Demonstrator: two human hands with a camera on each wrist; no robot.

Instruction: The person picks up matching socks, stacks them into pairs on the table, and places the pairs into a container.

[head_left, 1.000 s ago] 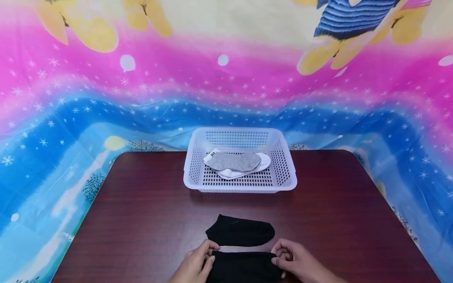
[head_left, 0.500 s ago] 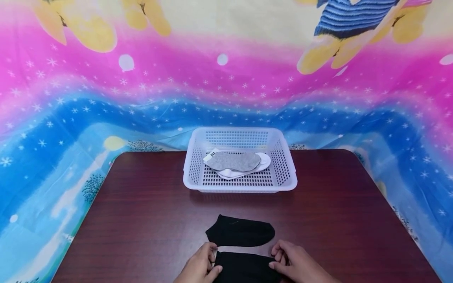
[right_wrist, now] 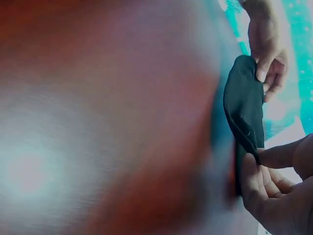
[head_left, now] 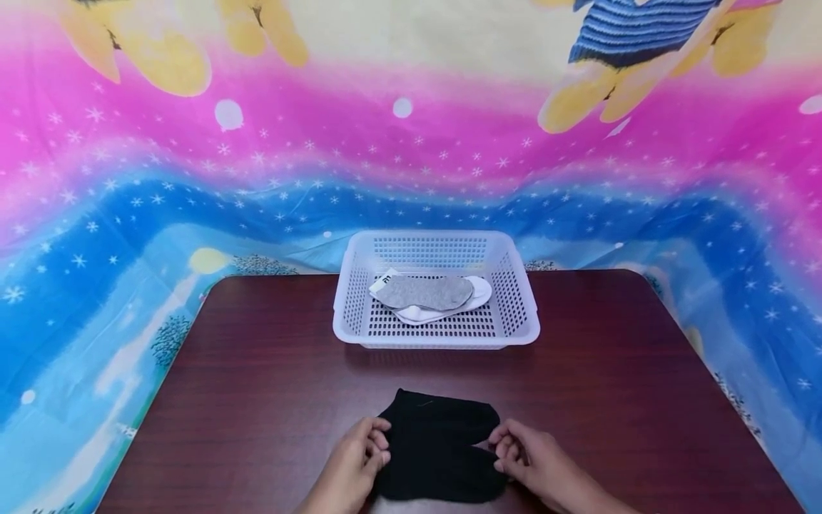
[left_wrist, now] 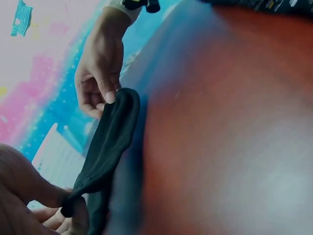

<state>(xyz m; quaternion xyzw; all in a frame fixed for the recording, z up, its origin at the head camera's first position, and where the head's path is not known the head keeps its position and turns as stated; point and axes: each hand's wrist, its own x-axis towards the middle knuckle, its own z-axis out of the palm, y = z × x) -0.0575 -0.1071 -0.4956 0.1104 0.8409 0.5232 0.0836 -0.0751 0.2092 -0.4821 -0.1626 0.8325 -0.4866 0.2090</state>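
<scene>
A black ankle sock [head_left: 443, 475] is stretched between both hands near the front of the table. The left hand [head_left: 352, 462] pinches its left end between thumb and fingers. At the right end, the right hand [head_left: 538, 457] has the sock's tip between thumb and fingertips. Both wrist views show this sock [left_wrist: 110, 142] hanging between the two pinches, slightly sagging, above the tabletop. A second black sock [head_left: 449, 414] lies flat just behind; the held one overlaps its near edge in the head view, leaving a gap only at the right.
Farther back on the dark red-brown table [head_left: 257, 385] stands a white perforated plastic basket [head_left: 437, 341]. Inside lie a grey sock [head_left: 424, 293] and white socks [head_left: 481, 291]. A colourful printed cloth [head_left: 308, 143] hangs around the table's back and sides.
Both hands have shifted the held black sock away from the body, so it now overlaps the near edge of the lying one. The basket and its socks stay put.
</scene>
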